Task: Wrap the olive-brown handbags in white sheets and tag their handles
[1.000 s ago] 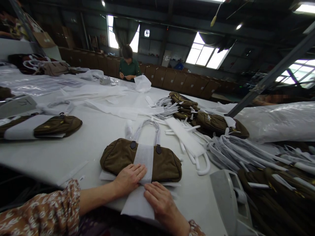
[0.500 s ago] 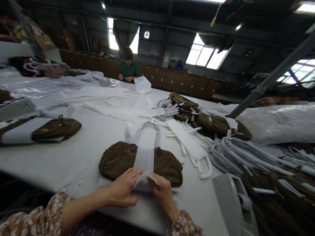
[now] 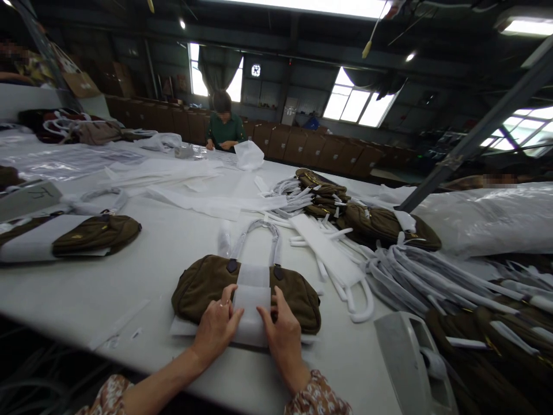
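Note:
An olive-brown handbag [image 3: 298,297] lies in front of me on the white table, its two wrapped handles [image 3: 259,227] pointing away. A white foam strip [image 3: 252,305] goes around the bag's middle, one end lapped over the front. My left hand [image 3: 218,323] rests at the strip's left edge, thumb and forefinger apart. At the right edge, my right hand [image 3: 283,325] touches the strip and the bag with its fingers spread. Neither hand grips anything. White sheeting [image 3: 181,327] shows beneath the bag.
Another banded olive bag [image 3: 99,235] lies at left. More bags [image 3: 380,223] are piled at right, near white foam tubes [image 3: 363,300] and a grey tape dispenser [image 3: 410,357]. A slanted metal post [image 3: 453,158] rises behind them. A person in green [image 3: 224,129] works across the table.
The strip's loose end, lifted and pinched by my right hand before, now lies flat over the band on the bag. My right hand has loosened its pinch; both hands now flank the strip.

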`<state>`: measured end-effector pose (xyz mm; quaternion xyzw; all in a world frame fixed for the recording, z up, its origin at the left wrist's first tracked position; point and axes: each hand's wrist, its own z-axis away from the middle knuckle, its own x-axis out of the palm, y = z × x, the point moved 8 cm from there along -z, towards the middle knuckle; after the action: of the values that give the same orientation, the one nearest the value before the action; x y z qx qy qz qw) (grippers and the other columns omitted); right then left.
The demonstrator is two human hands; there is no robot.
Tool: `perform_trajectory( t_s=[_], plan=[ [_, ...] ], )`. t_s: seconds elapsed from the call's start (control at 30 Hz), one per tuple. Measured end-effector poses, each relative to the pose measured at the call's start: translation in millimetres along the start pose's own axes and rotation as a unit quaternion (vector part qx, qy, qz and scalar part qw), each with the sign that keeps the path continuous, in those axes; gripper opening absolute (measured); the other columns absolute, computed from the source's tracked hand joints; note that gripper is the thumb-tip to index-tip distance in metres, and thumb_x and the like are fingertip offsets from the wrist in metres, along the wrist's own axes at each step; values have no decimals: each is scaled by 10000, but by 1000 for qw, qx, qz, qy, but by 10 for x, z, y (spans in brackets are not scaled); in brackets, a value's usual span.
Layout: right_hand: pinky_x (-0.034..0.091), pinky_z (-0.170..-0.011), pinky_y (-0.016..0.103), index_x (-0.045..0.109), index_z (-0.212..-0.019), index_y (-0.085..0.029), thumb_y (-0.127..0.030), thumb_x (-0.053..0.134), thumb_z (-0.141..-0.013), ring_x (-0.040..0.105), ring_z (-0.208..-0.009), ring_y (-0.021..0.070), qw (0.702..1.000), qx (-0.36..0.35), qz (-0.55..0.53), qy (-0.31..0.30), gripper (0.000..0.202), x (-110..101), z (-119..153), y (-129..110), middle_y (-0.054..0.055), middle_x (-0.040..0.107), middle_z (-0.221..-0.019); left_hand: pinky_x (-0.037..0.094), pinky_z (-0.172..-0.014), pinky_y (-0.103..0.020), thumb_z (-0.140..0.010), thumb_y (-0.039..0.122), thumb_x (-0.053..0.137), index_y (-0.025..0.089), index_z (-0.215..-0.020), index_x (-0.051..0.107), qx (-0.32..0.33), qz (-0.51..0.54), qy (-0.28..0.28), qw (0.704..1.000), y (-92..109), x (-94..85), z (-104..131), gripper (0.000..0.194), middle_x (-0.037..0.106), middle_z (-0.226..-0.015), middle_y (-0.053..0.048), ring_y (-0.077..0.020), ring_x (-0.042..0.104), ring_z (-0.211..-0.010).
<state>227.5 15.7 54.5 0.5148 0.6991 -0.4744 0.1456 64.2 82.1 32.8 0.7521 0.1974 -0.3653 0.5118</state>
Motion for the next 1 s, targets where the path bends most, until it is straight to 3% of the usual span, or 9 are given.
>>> perform_trajectory(
  t_s=[0.07, 0.2, 0.4, 0.47, 0.53, 0.67, 0.73, 0.9, 1.0],
  plan=[
    [463, -950, 393, 451, -1367, -125, -333, 473, -943, 605, -1118, 243, 992, -114, 41, 26, 473, -59, 49, -159, 161, 606, -1262, 433, -670, -316, -898, 319, 456, 208, -1316, 368, 10, 4, 13, 1000, -15, 20, 15, 442, 600, -668, 25, -220, 624, -675],
    [301, -1087, 490, 454, -1372, -205, -329, 518, -921, 484, -1264, 263, 960, -243, 105, -87, 472, 95, 212, -339, 110, 527, -1373, 454, -675, -319, -904, 305, 431, 201, -1341, 351, 21, -11, 16, 1000, -53, 57, 25, 456, 622, -690, 6, -224, 647, -685],
    [324, -1046, 465, 451, -1372, -236, -386, 526, -917, 497, -1237, 267, 953, -225, 139, -147, 485, 221, 271, -288, 63, 512, -1394, 483, -652, -310, -943, 278, 398, 193, -1344, 354, 22, 5, -19, 1000, -27, 9, -11, 412, 643, -689, 11, -209, 666, -679],
    [323, -1040, 461, 456, -1368, -250, -411, 511, -923, 495, -1237, 267, 953, -224, 140, -150, 476, 231, 276, -275, 54, 514, -1394, 503, -784, -351, -946, 231, 376, 189, -1345, 366, 78, -25, 30, 996, 84, -77, 33, 401, 679, -969, -78, -222, 666, -889],
    [324, -1033, 455, 454, -1370, -258, -425, 506, -924, 487, -1244, 265, 953, -222, 141, -149, 479, 237, 283, -260, 54, 512, -1395, 420, -992, -448, -940, 189, 378, 194, -1375, 353, 170, -84, 75, 979, 255, -107, 147, 436, 552, -1294, -147, -260, 543, -1182],
    [352, -996, 438, 455, -1366, -256, -390, 520, -919, 494, -1238, 262, 953, -216, 148, -150, 471, 259, 303, -239, 66, 526, -1380, 256, -1092, -593, -899, 389, 538, 212, -1454, 280, 312, -178, 30, 933, 454, 119, 400, 637, 345, -1493, -153, -366, 278, -1383],
    [370, -973, 428, 464, -1358, -250, -387, 524, -917, 504, -1228, 263, 955, -210, 149, -144, 466, 261, 305, -236, 76, 530, -1375, 305, -1074, -575, -872, 468, 567, 205, -1472, 249, 305, -184, 18, 934, 405, 156, 412, 728, 327, -1500, -167, -380, 284, -1376],
    [392, -952, 414, 484, -1340, -234, -407, 525, -913, 521, -1213, 266, 961, -196, 146, -127, 463, 262, 302, -236, 108, 519, -1382, 423, -1033, -425, -943, 320, 456, 183, -1492, 161, 193, -93, 14, 977, 158, -15, 202, 638, 459, -1418, -144, -255, 450, -1286],
    [398, -956, 422, 493, -1331, -229, -402, 535, -910, 509, -1231, 273, 963, -186, 149, -124, 457, 278, 315, -224, 134, 492, -1401, 473, -976, -415, -915, 358, 511, 212, -1483, 204, 186, -59, -19, 981, 124, -40, 153, 662, 535, -1351, -119, -253, 538, -1185]
  ],
)
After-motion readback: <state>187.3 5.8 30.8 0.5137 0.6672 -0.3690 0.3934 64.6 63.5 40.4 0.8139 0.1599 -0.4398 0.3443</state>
